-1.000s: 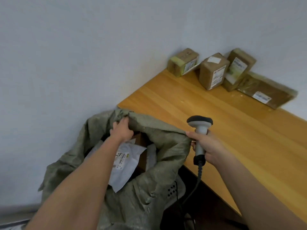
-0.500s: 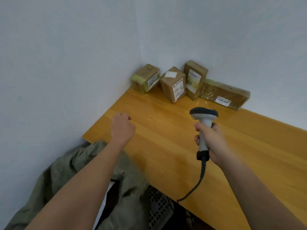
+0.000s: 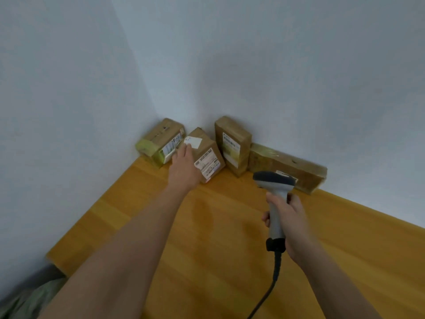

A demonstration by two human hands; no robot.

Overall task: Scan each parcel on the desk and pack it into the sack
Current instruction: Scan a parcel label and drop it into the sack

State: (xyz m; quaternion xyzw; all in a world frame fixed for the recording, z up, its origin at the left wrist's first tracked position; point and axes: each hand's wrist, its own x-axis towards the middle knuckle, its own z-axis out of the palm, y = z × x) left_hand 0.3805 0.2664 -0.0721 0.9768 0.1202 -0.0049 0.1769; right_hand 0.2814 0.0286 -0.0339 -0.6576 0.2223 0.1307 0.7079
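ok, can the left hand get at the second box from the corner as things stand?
Probably yes. The left hand is already at the second box, fingers reaching its top near the white sticker, nothing between them. The neighbouring corner box sits close, so side room looks tight.

We see soft, even light, fairly dim and with a cool cast on the walls (image 3: 276, 65). No lamp or window is in view. A broad, faint shadow lies on the wall above the parcels (image 3: 232, 143), and a dull darker patch sits on the desk (image 3: 207, 217) beside the left forearm. The desk has a mild sheen but no hard glare. The whole picture is slightly soft: parcel labels are unreadable, and the left hand (image 3: 184, 166) is a little smeared. Wide-angle bending curves the wall corner and stretches both forearms toward the lower edge.
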